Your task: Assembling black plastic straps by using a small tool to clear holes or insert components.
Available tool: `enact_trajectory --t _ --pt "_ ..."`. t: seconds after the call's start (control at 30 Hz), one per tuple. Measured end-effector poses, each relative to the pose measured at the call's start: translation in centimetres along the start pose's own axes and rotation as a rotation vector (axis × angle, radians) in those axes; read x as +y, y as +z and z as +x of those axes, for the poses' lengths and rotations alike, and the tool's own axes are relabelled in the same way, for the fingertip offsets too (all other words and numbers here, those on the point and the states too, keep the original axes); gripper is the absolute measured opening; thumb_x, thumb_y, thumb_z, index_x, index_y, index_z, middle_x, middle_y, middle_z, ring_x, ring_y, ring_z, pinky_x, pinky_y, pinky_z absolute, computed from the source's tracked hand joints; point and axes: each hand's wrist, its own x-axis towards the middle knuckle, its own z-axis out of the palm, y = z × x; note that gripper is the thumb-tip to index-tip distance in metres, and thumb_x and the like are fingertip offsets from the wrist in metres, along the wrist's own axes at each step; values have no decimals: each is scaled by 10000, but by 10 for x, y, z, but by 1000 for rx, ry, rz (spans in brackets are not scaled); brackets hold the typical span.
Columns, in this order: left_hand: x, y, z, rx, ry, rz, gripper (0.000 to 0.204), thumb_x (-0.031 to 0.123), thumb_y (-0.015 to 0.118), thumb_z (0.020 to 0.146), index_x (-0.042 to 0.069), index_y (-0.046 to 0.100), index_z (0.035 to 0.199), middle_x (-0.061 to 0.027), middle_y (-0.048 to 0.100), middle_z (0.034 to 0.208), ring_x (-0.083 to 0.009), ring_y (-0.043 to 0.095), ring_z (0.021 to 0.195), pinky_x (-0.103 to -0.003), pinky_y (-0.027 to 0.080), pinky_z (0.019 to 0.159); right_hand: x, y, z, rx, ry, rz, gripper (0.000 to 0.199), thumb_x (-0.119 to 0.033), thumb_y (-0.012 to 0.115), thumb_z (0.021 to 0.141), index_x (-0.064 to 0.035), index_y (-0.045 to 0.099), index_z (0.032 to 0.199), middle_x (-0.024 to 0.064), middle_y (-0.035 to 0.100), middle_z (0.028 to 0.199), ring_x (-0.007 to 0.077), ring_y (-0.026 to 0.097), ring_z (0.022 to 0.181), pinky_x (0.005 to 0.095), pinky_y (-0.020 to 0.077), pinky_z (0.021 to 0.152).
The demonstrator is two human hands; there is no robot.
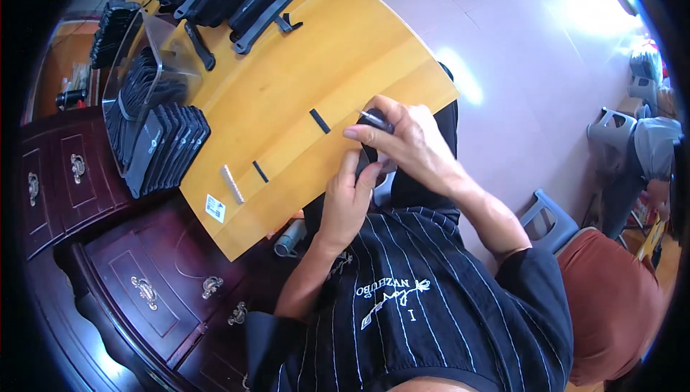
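Observation:
In my right hand (415,140) is a small tool with a dark handle and a thin metal tip (375,119); its exact kind is unclear. The fingers are closed around it, with the tip pointing left. Just below, my left hand (345,201) pinches a black piece (364,162) that looks like fabric or strap, partly hidden by the fingers. Both hands are close together at the table's right edge, in front of my body. A short black strip (320,121) lies left of the hands. Farther left are a thinner black strip (260,171) and a whitish strip (233,184).
The yellow wooden table (287,76) bears a row of flat black pieces (169,144), a clear plastic bin (183,68), long black straps (251,4) and a white label (215,209). Dark wooden drawers (122,277) stand left. A grey stool (546,219) stands right.

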Motion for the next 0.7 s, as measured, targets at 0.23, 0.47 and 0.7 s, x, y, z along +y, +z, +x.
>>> enact_trajectory --t 0.23,0.47,0.7 --pt "9 4 4 277 159 365 230 138 633 890 9 523 1045 -166 639 817 -307 643 678 -362 487 578 12 12 2 43 298 641 298 -323 581 923 -33 532 877 -9 492 564 126 482 431 255 370 405" --pt "11 2 -1 -463 -325 -1457 257 277 499 981 39 454 1068 -56 517 700 -79 432 396 -199 400 362 13 -12 11 -350 353 997 268 -316 544 952 -60 514 879 -76 365 558 -2 256 405 182 166 373" --pt "9 -8 -2 87 175 77 248 187 540 963 31 537 1156 -14 561 704 -62 502 486 -213 379 441 -15 -6 -6 -55 122 202 393 -398 635 885 -6 620 873 0 526 596 75 515 549 230 415 501"
